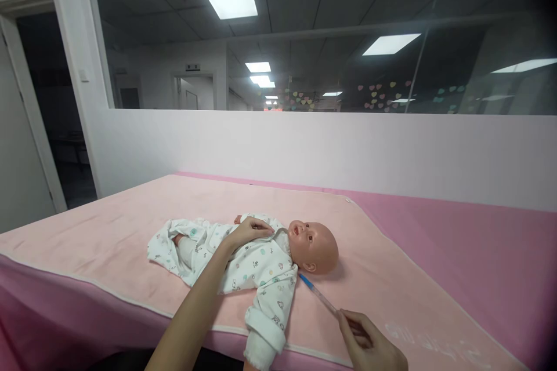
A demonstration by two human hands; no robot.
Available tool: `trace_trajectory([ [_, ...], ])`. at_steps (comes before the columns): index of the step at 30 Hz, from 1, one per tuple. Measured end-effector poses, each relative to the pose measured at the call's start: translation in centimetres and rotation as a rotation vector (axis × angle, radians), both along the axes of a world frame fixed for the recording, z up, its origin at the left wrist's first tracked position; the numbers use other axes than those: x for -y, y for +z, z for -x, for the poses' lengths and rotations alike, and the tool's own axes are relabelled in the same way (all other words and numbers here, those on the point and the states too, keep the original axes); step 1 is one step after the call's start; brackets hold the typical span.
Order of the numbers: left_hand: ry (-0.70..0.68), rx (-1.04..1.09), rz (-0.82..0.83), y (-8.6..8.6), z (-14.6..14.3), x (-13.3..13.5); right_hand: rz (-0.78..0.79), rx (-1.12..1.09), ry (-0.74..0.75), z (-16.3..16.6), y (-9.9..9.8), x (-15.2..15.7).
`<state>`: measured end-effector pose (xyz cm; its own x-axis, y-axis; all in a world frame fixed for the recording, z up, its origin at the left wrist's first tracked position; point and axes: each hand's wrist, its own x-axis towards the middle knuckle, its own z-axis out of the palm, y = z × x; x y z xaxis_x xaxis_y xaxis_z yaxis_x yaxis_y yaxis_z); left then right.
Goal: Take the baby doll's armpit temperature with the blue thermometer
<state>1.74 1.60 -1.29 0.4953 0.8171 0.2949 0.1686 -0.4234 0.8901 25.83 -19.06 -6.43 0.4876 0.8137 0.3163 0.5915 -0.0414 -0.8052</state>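
A baby doll (315,246) lies on its back with its bald head to the right. It wears a white printed baby gown (256,266), whose long sleeve hangs toward me over the near edge. Across the doll's chest reaches my left hand (252,231), its fingertips closed at the edge of the gown near the collar. My right hand (369,339), at the lower right, pinches one end of a thin clear thermometer (319,294) with a blue tip. That tip points to the doll's neck and shoulder, beside the head.
A peach blanket (130,208) with a pale border covers the pink table surface (439,226). Behind it stands a low white wall (331,151) under a large window (313,64). An open doorway (56,98) is on the left.
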Motion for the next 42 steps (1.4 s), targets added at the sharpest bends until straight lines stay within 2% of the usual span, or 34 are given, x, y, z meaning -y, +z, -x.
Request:
trace_trajectory([
  [9, -0.011, -0.001, 0.012, -0.2, 0.0, -0.2, 0.161, 0.277, 0.078, 0.6, 0.9, -2.3],
  [20, -0.026, -0.011, -0.001, 0.6, 0.1, 0.5, 0.196, 0.115, 0.071, -0.2, 1.2, -2.5],
  [27, 0.004, -0.009, -0.002, 0.4, 0.1, 0.3, 0.223, 0.078, 0.086, -0.1, 1.4, -2.5],
  [42, 0.049, 0.017, -0.001, 0.4, 0.0, 0.6, 0.160, 0.066, 0.131, -0.3, 0.9, -2.6],
])
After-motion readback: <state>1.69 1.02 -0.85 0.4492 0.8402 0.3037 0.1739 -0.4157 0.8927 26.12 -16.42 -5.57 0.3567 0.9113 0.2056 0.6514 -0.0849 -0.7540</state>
